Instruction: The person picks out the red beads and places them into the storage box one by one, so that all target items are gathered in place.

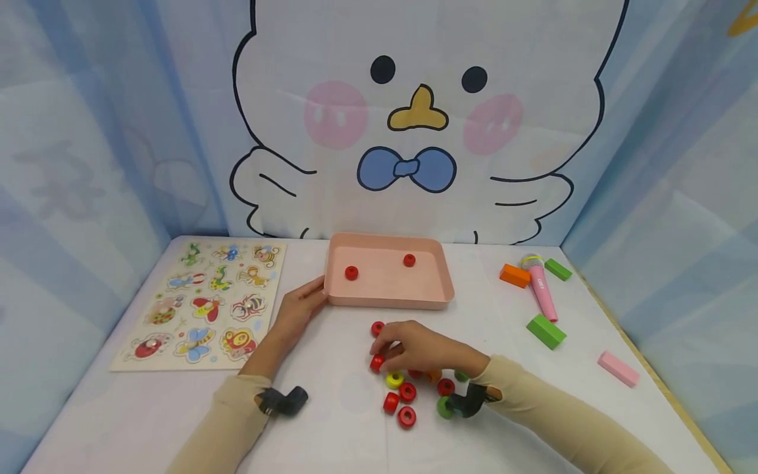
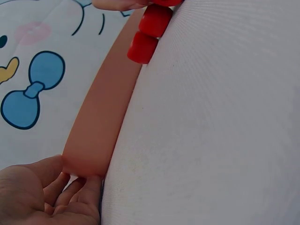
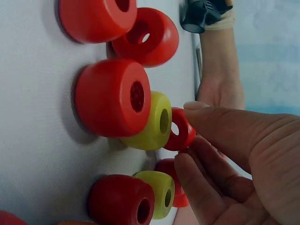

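My left hand [image 1: 300,313] grips the near left corner of a pink tray [image 1: 385,284], thumb and fingers on its edge in the left wrist view. Two red beads [image 1: 409,261] lie apart inside the tray. In front of it, my right hand [image 1: 422,347] pinches a red bead [image 3: 183,133] between thumb and fingers. Another red bead [image 1: 378,328] lies just beyond those fingers. Below and around the right hand are several loose beads: red ones [image 1: 406,417], a yellow bead [image 1: 395,380] and a green bead [image 1: 445,407]. The hand and wrist partly cover some.
A board of insect pictures [image 1: 204,299] lies on the left. To the right are a pink toy microphone [image 1: 543,293], an orange block [image 1: 514,276], two green blocks [image 1: 546,331] and a pink block [image 1: 618,368]. A printed curtain [image 1: 408,210] hangs behind the table.
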`<action>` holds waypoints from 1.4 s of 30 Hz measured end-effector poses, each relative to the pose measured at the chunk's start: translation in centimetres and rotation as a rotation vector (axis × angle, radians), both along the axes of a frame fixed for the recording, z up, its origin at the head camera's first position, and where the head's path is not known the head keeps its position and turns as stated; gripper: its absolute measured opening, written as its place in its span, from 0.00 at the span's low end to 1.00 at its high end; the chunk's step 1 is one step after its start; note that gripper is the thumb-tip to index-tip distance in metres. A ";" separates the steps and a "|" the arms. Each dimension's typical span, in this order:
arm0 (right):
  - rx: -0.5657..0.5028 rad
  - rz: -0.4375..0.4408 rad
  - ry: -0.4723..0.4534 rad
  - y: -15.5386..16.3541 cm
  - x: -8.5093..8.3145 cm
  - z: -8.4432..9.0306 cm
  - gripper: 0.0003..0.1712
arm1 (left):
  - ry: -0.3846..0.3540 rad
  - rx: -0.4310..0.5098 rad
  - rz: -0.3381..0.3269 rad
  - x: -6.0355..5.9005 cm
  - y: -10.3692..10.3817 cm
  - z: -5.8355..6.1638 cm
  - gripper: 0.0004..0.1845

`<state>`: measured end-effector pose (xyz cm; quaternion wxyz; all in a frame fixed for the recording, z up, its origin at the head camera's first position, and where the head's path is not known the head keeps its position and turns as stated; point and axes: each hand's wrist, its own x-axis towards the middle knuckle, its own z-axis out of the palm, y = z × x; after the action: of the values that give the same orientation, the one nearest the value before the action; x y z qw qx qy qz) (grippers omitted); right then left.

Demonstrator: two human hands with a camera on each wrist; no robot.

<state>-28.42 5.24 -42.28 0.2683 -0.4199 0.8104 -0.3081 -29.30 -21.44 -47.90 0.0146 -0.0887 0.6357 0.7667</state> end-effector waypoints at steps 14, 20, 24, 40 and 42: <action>0.054 0.093 0.139 -1.7 -0.6 -0.4 0.12 | 0.003 -0.001 0.022 0.1 -1.3 -0.1 0.26; -0.010 0.011 0.095 -1.9 -2.6 0.9 0.13 | 0.018 0.002 0.019 0.2 -1.8 -0.2 0.26; -0.058 -0.068 0.097 -2.6 -5.6 2.5 0.14 | 0.018 0.000 0.031 0.1 -2.1 -0.3 0.26; 0.035 -0.370 -0.025 -5.8 -16.2 1.6 0.11 | 0.056 0.000 0.025 -0.1 -0.5 -0.9 0.25; 0.023 -0.391 -0.052 -5.9 -16.9 1.2 0.11 | 0.072 -0.005 0.019 -0.1 -0.1 -0.8 0.25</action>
<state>-45.31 -0.61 -41.04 0.2288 -0.2431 0.8729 -0.3557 -29.45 -21.57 -48.74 -0.0156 -0.0670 0.6366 0.7681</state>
